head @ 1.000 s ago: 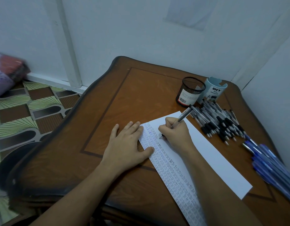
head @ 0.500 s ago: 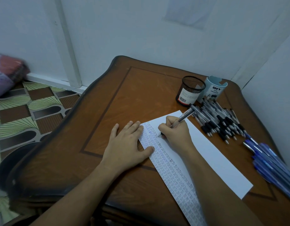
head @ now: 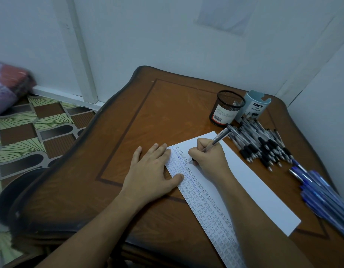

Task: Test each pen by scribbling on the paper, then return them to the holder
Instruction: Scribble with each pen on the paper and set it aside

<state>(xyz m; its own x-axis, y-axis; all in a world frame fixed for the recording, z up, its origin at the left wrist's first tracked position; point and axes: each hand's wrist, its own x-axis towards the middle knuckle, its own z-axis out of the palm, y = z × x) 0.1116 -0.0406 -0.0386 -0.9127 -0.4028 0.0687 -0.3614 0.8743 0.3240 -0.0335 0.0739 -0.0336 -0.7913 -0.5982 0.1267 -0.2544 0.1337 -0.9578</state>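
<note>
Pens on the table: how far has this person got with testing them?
Done: the paper has left columns packed with test marks. In hand: the right hand grips a pen, tip on the paper, while the left hand presses the paper flat. Left: black pens and blue pens lie loose on the table; none show in the mesh holder.

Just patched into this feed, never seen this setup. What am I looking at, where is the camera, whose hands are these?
No robot here: a person's bare hands, filmed by one wide-angle camera worn on the head, looking down. The left hand lies flat on the wooden table, fingertips and thumb on the paper. The right hand grips a pen, tip on the paper beside rows of scribbles. Behind stand a black mesh holder and a white DIY organiser cup. Black-grip pens lie piled right of the paper, blue pens farther right.
</note>
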